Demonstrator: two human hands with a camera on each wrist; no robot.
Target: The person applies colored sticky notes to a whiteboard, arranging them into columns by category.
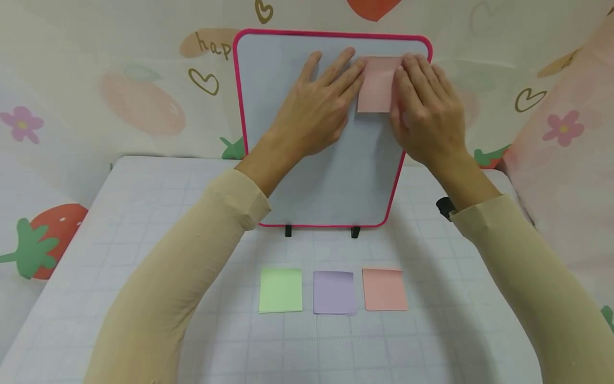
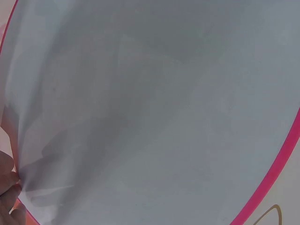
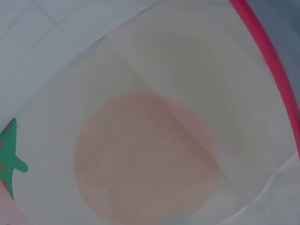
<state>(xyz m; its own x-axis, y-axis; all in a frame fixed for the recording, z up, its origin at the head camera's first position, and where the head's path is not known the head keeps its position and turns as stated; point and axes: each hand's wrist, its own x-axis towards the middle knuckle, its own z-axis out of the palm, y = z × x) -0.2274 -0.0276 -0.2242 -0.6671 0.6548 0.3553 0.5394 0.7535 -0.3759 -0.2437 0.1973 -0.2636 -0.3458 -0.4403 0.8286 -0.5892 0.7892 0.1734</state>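
A whiteboard with a pink frame (image 1: 336, 176) stands upright on small black feet at the back of the table. A pink sticky note (image 1: 376, 85) lies on its upper right area. My left hand (image 1: 318, 104) lies flat on the board, straight fingers touching the note's left edge. My right hand (image 1: 424, 106) presses flat on the note's right side and covers part of it. The left wrist view shows only the board face (image 2: 164, 117) and its pink rim (image 2: 276, 168). In the right wrist view I see the pink rim (image 3: 267, 51) and the printed backdrop, no hand.
Three sticky note pads lie in a row on the white gridded table (image 1: 120, 224): green (image 1: 281, 289), purple (image 1: 334, 292), salmon pink (image 1: 385, 289). A small black object (image 1: 445, 207) sits by my right wrist. Fruit-print cloth (image 1: 144, 101) hangs behind.
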